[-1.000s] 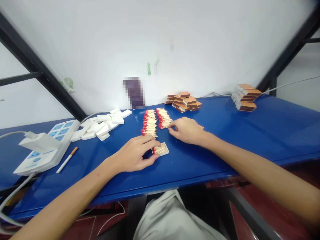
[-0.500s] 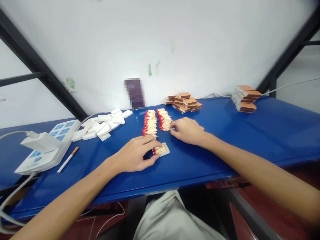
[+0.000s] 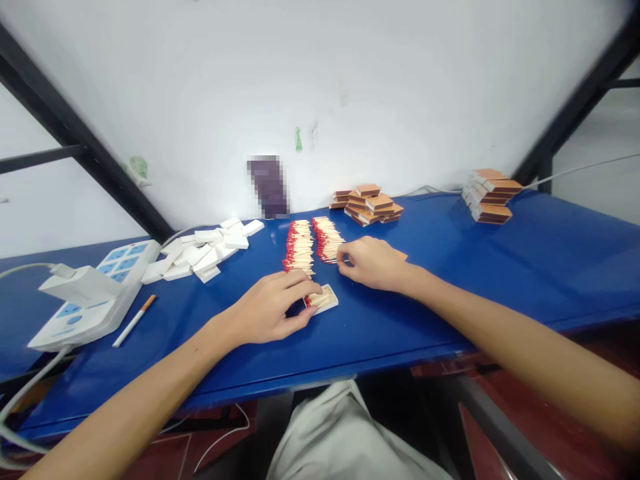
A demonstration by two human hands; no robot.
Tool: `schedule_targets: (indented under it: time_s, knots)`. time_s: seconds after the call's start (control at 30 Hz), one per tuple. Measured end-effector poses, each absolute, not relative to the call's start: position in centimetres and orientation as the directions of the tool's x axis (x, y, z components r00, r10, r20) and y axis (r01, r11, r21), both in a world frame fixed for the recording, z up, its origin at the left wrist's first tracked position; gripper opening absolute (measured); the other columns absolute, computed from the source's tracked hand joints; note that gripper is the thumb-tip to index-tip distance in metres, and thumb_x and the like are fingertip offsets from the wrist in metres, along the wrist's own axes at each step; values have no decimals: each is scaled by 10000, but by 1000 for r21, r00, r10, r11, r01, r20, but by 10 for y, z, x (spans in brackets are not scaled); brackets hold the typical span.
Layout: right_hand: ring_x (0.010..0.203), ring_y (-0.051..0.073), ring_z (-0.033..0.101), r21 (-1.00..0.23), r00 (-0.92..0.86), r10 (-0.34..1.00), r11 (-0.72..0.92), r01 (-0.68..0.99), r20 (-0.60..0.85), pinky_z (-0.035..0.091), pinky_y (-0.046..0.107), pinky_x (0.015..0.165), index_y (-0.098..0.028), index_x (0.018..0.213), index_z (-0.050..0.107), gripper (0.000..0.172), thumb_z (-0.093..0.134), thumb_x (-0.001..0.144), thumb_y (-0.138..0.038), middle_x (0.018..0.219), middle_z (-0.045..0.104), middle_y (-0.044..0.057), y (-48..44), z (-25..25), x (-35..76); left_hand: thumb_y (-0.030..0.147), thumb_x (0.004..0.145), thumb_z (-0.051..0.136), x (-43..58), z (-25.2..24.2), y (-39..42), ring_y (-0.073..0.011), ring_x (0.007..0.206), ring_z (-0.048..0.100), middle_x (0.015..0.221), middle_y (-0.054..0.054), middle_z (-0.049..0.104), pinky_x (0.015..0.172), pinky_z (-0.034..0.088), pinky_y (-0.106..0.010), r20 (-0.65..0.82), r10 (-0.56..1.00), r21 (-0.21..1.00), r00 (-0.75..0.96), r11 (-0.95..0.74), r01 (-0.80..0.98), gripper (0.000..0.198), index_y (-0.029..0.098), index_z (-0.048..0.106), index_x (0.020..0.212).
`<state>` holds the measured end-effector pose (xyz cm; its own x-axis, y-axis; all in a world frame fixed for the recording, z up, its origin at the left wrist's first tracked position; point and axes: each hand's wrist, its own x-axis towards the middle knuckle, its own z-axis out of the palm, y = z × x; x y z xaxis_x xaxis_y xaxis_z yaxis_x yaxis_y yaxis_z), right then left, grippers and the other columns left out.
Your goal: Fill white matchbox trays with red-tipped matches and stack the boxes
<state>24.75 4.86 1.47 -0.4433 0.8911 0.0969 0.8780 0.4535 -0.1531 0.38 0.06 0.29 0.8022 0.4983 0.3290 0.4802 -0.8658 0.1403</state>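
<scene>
Table [image 3: 380, 340] is showing plain deep blue beneath left hand [image 3: 273, 307] and right hand [image 3: 374, 263]. Tray [image 3: 329, 306] at left hand's fingertips is showing white; its matches [image 3: 318, 301] are running pale cream, red at the heads. Two match rows [image 3: 301, 245] beyond left hand are repeating red and cream. Matchbox heap [image 3: 373, 205] beyond right hand is showing orange tops, dark brown sides. Pieces [image 3: 197, 253] left of left hand are gleaming white; power strip [image 3: 125, 283], farther left, is carrying light-blue panels on white.
</scene>
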Motion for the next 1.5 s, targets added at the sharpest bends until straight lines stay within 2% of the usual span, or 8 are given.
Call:
schedule_targets:
  time_s: [0.37,0.57,0.8,1.3,1.5]
  knots:
    - [748,187,608,-142,-437,893,449,882,110,283,276,585,-245,920,695,174,537,873,-298,882,727,36,54,10,250,266,979,494,3,5,0,-187,905,643,1023,-76,667,811,512,-316,329,497,140,803,-867,479,221,171,619,1135]
    - [722,159,593,-176,-532,839,544,821,113,293,263,604,-230,914,692,176,525,901,-284,851,721,28,56,5,248,259,982,483,4,5,-1,-179,877,637,1009,-77,661,801,509,-309,331,502,154,799,-864,479,206,166,627,1096]
    - [729,163,591,-172,-498,852,521,836,159,296,259,607,-227,953,648,152,517,918,-297,872,719,27,59,1,250,259,979,479,5,5,0,-181,889,631,1024,-86,653,797,508,-302,331,498,148,802,-866,477,209,167,627,1094]
    - [705,155,564,-195,-505,860,508,839,67,265,260,583,-229,920,628,121,520,895,-278,852,689,29,54,11,251,256,970,482,4,5,0,-182,898,622,1021,-84,638,813,502,-305,315,508,148,802,-861,487,197,171,642,1048]
    - [741,171,587,-205,-513,856,516,832,71,298,260,607,-244,1050,647,214,489,914,-290,886,704,31,49,16,250,270,981,480,4,6,0,-185,901,622,1028,-88,636,817,502,-307,298,508,140,808,-861,490,206,169,643,1055]
